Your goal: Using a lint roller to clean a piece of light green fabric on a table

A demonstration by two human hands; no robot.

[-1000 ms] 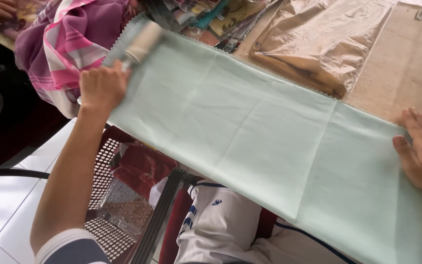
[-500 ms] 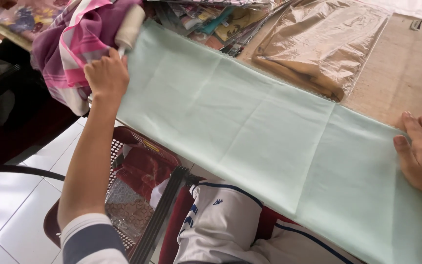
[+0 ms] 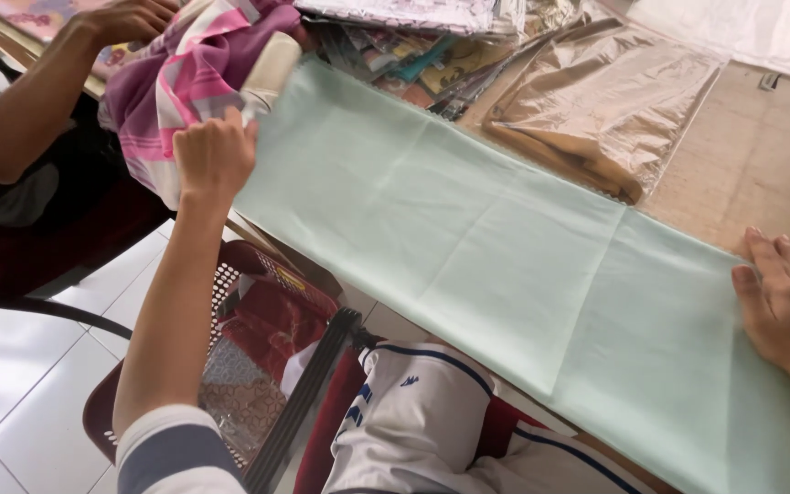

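Note:
A long pale green cloth (image 3: 468, 238) lies spread along the table edge. My left hand (image 3: 215, 155) grips a lint roller with a cream-coloured roll (image 3: 272, 62) at the cloth's far left end. Over at the right end, my right hand (image 3: 784, 302) rests flat on the cloth, fingers apart, pressing it down.
Another person's arm and hand (image 3: 125, 20) hold a pink checked cloth (image 3: 185, 82) at top left. Clear plastic bags with folded tan fabric (image 3: 596, 110) and packaged cloths (image 3: 413, 46) lie behind. A red basket (image 3: 249, 338) of packets stands on the white tiled floor below the table.
My left hand has carried the lint roller farther left along the green cloth to its end. The right hand has stayed pressed on the cloth.

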